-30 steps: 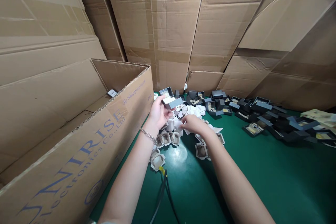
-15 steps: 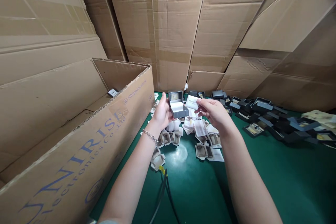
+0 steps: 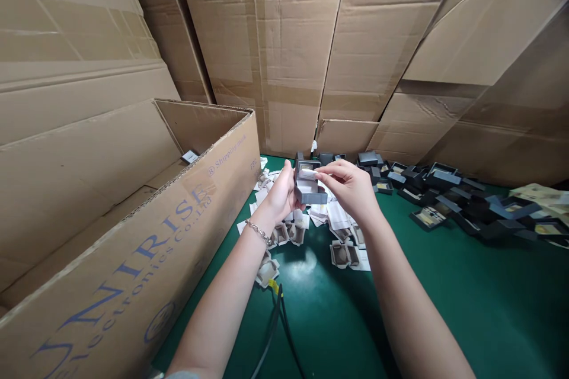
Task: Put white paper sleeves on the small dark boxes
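Observation:
My left hand point(image 3: 283, 192) holds a small dark grey jewelry box point(image 3: 311, 196) with its lid raised; the fingers wrap round its left side and underneath. White lining shows inside the box. A small white printed card point(image 3: 307, 174) is pinched between the thumb and fingers of my right hand point(image 3: 349, 186), held over the opening in front of the lid. Below my hands, white paper pieces and several opened small cartons point(image 3: 341, 253) lie on the green table point(image 3: 311, 320).
A large open cardboard carton point(image 3: 178, 231) stands at left, with a small box point(image 3: 190, 157) inside. Several dark jewelry boxes point(image 3: 440, 180) are heaped at right. Stacked cardboard boxes point(image 3: 284, 59) wall off the back. A black cable point(image 3: 276, 320) runs along the front.
My right hand has brought the card left, into the mouth of the jewelry box, and tilted it flatter. My left hand has shifted slightly right and turned the box.

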The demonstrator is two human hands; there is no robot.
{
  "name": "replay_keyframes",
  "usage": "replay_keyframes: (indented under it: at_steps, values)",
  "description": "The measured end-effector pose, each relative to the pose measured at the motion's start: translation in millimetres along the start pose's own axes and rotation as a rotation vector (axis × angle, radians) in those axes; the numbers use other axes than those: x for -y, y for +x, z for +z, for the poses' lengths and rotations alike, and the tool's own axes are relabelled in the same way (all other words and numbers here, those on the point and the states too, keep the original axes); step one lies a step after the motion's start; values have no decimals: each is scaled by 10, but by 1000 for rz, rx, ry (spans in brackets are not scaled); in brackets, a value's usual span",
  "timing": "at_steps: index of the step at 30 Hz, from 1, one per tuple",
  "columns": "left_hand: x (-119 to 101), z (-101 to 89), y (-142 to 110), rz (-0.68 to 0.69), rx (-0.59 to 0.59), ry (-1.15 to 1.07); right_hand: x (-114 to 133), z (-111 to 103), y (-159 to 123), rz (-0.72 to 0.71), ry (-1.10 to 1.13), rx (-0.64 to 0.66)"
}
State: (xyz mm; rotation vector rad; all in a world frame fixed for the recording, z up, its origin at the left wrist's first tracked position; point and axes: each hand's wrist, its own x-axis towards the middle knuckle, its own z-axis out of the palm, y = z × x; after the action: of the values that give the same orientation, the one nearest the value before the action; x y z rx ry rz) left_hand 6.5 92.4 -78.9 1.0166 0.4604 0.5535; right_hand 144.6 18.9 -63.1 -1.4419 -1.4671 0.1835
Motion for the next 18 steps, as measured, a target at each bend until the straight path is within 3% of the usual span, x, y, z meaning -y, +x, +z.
replay_keyframes:
  at_steps: [7, 10, 14, 18]
  values:
    - [48, -23, 21, -48, 29, 44, -65, 11, 17, -125, -199, 23]
    - [68, -16, 22, -46, 4, 55, -59, 18, 11, -109, -198, -48]
    - [57, 19, -1, -17, 11, 18, -60, 83, 18, 103, -70, -206]
    - [51, 71, -25, -16, 36, -4, -124, 157, 40, 348, 289, 63]
